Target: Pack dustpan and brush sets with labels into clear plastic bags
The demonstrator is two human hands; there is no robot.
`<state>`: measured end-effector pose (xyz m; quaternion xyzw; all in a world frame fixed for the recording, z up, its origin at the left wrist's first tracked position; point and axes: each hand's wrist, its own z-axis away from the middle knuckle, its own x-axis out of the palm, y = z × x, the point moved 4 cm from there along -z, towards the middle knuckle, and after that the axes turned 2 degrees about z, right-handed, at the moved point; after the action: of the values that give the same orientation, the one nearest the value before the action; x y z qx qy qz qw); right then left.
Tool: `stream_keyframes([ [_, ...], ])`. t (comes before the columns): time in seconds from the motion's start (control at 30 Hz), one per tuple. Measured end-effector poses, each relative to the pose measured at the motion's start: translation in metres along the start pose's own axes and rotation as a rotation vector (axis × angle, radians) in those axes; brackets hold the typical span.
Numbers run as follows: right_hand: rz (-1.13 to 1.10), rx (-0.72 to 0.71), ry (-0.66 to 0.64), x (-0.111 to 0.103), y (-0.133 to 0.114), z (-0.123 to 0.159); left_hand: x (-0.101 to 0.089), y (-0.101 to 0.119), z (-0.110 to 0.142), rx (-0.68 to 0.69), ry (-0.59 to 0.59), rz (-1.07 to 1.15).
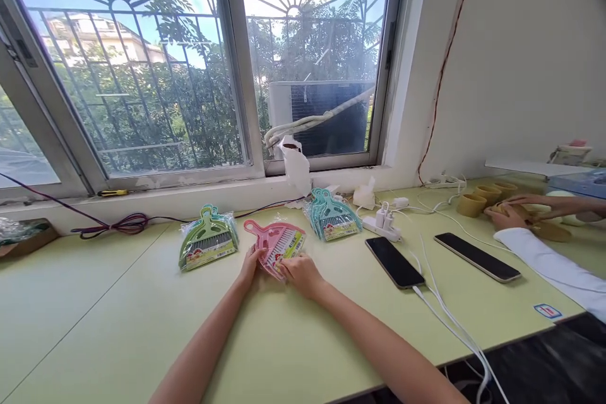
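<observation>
A pink dustpan and brush set (271,237) in clear wrapping, with a printed label, is held between my two hands. My left hand (250,266) grips its lower left edge. At the lower right, my right hand (302,274) pinches the set's edge or wrapping near the label. To the left on the table lie green dustpan and brush sets (208,241), wrapped and stacked. On the right, behind my right hand, rests a stack of teal dustpan and brush sets (334,218). The fingertips under the pink set are hidden.
A white power strip (381,227) with plugs sits right of the teal stack. Two dark phones, one nearer (395,262) and one farther (476,255), lie among white cables. A co-worker's hands (514,211) handle yellow-brown round pieces at far right. A cable bundle (116,226) lies by the window.
</observation>
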<state>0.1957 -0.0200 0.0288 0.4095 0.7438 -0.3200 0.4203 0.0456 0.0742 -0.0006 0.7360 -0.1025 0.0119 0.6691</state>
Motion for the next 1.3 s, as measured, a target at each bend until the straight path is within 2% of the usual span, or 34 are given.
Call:
stream_keyframes([
  [0.13,-0.145,0.315,0.051,0.008,0.028,-0.002,-0.006,-0.003,0.0,-0.069,0.05,0.184],
  [0.23,-0.452,0.441,0.127,0.018,0.045,-0.005,-0.01,-0.003,-0.001,-0.092,0.049,0.221],
  [0.33,-0.819,0.503,0.184,0.029,0.057,-0.008,-0.013,-0.004,-0.001,-0.128,0.056,0.207],
  [0.43,-1.082,0.542,0.261,0.037,0.064,-0.011,-0.012,-0.002,0.0,-0.113,0.056,0.24],
  [0.57,-1.313,0.604,0.336,0.043,0.069,-0.012,-0.006,0.001,0.004,-0.144,0.047,0.325],
  [0.77,-1.618,0.642,0.377,0.045,0.07,-0.013,0.002,0.008,0.009,-0.174,0.029,0.396],
  [0.9,-1.711,0.707,0.393,0.045,0.073,-0.012,0.001,0.006,0.009,-0.209,0.044,0.391],
  [1.1,-1.728,0.749,0.31,0.042,0.07,-0.009,-0.005,-0.005,0.001,-0.2,0.069,0.367],
  [1.3,-1.671,0.777,0.34,0.032,0.073,-0.007,-0.017,-0.009,-0.01,-0.169,0.223,0.302],
])
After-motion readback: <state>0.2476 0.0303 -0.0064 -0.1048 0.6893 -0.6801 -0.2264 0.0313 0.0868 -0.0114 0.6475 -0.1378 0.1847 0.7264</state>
